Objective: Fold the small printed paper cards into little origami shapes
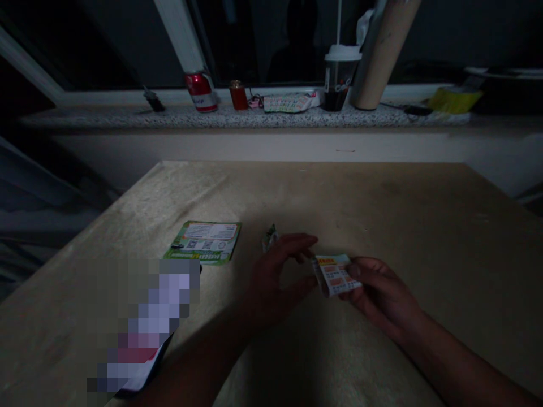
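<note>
Pinched between the thumb and fingers of my right hand (384, 288) is a small folded printed leaflet (337, 277), with a yellow and pale blue band along its top and orange and white blocks of print below. Over the table, my left hand (280, 271) has its thumb and fingers spread apart around the leaflet's left side, and nothing shows in its grasp. Whether its fingertips touch the paper I cannot tell. Partly hidden behind the left hand lies a small crumpled green and white piece (270, 236). A green printed card (207, 240) with square codes lies flat further left.
A phone with a blurred-out screen (156, 316) lies on the table (339, 198) beside my left forearm. On the windowsill (237, 120) stand a red can (200, 93), a small red-brown jar (238, 96), a lidded cup with a straw (337, 82) and a cardboard tube (382, 56).
</note>
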The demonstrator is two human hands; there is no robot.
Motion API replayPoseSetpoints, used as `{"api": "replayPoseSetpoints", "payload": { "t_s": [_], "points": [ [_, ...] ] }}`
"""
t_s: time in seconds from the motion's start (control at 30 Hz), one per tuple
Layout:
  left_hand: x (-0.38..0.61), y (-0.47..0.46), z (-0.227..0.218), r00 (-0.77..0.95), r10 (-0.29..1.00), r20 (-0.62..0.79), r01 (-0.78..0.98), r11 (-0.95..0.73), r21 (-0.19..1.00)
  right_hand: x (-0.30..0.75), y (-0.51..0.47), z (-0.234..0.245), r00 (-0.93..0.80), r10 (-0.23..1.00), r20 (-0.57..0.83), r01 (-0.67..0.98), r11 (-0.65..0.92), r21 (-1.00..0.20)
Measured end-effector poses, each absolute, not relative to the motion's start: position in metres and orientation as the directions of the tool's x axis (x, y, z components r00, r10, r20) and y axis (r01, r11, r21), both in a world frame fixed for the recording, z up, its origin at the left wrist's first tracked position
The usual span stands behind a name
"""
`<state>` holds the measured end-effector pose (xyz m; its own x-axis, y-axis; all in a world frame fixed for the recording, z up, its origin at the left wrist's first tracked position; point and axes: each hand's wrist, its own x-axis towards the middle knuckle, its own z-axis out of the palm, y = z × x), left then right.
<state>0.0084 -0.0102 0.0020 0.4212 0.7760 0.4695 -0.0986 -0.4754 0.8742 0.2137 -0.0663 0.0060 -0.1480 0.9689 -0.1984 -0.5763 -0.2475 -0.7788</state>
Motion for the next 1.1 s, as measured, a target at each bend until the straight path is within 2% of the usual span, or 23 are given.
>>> {"api": "replayPoseSetpoints", "payload": {
  "t_s": [0.1,0.2,0.3,0.43,0.6,0.67,0.7,0.77,0.83,0.93,1.0,1.1],
  "points": [
    [0.008,-0.007,0.008,0.514,0.705,0.489,-0.167,-0.477,0.863,0.213,-0.064,-0.001,-0.325,0.891,-0.316,-0.619,-0.453,-0.641],
    [0.009,-0.007,0.012,0.526,0.675,0.517,-0.219,-0.479,0.850,0.214,-0.064,-0.006,-0.394,0.848,-0.354,-0.606,-0.530,-0.594],
    [0.009,-0.007,0.013,0.504,0.700,0.506,-0.207,-0.471,0.857,0.215,-0.064,-0.006,-0.457,0.800,-0.388,-0.575,-0.599,-0.558],
    [0.010,-0.008,0.014,0.482,0.721,0.498,-0.188,-0.470,0.862,0.217,-0.065,-0.003,-0.496,0.757,-0.425,-0.521,-0.651,-0.553],
    [0.010,-0.008,0.016,0.461,0.735,0.496,-0.174,-0.474,0.863,0.216,-0.064,-0.002,-0.459,0.778,-0.429,-0.449,-0.620,-0.643],
    [0.009,-0.008,0.017,0.439,0.741,0.508,-0.158,-0.493,0.856,0.217,-0.063,0.000,-0.350,0.855,-0.383,-0.372,-0.503,-0.780],
    [0.009,-0.009,0.018,0.431,0.748,0.504,-0.140,-0.497,0.857,0.218,-0.063,0.002,-0.253,0.911,-0.327,-0.291,-0.394,-0.872],
    [0.010,-0.010,0.019,0.425,0.767,0.481,-0.086,-0.494,0.865,0.221,-0.065,0.007,-0.027,0.995,-0.100,-0.023,-0.100,-0.995],
    [0.011,-0.011,0.020,0.418,0.785,0.458,-0.028,-0.493,0.870,0.224,-0.069,0.012,0.096,0.980,0.172,0.217,0.148,-0.965],
    [0.012,-0.013,0.020,0.413,0.794,0.447,0.037,-0.505,0.863,0.224,-0.075,0.016,0.021,0.905,0.425,0.327,0.395,-0.858],
    [0.013,-0.014,0.019,0.425,0.789,0.444,0.063,-0.515,0.855,0.222,-0.077,0.015,-0.039,0.872,0.488,0.310,0.475,-0.823],
    [0.013,-0.015,0.017,0.456,0.765,0.454,0.067,-0.539,0.840,0.217,-0.077,0.010,-0.058,0.867,0.495,0.272,0.491,-0.828]
  ]
}}
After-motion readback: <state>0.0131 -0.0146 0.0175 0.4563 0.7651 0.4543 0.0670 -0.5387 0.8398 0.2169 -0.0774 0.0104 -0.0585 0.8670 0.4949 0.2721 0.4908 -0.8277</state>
